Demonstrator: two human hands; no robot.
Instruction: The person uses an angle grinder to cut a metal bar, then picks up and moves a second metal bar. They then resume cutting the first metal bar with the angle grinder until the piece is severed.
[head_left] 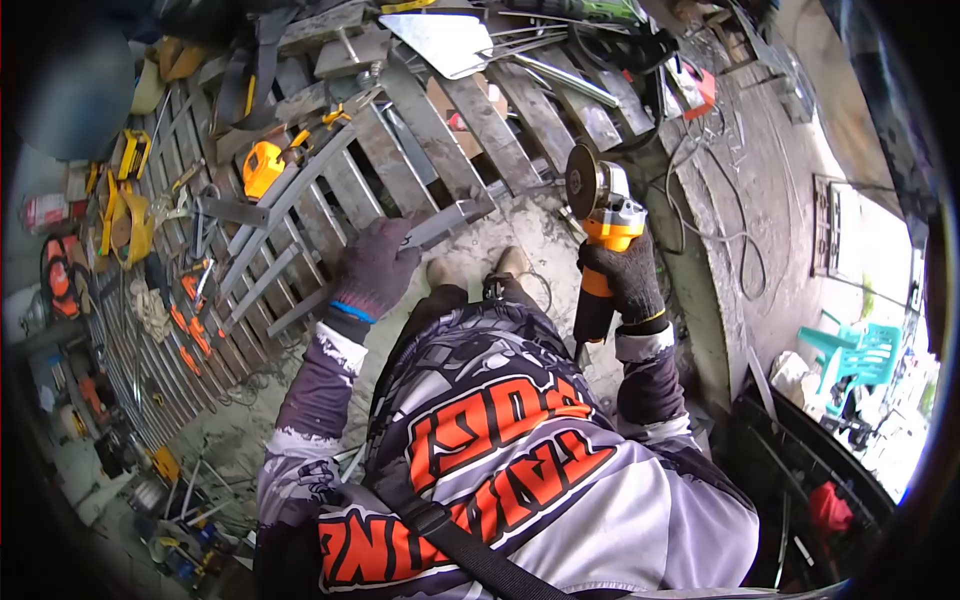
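- Left hand [377,268]: fingers closed on metal bar [442,224], eleven o'clock.
- Right hand [628,278]: fingers gripping angle grinder [614,222], two o'clock.
- Teal chair [866,354]: three o'clock.

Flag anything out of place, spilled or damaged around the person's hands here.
No spill or clear damage shows. The untidy part is the thin cable, looping loosely beside the grinder, which looks like a snag risk; orange tools also lie scattered across the slats.

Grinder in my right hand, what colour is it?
The grinder is orange and black with a silver-grey front, best seen in the head view.
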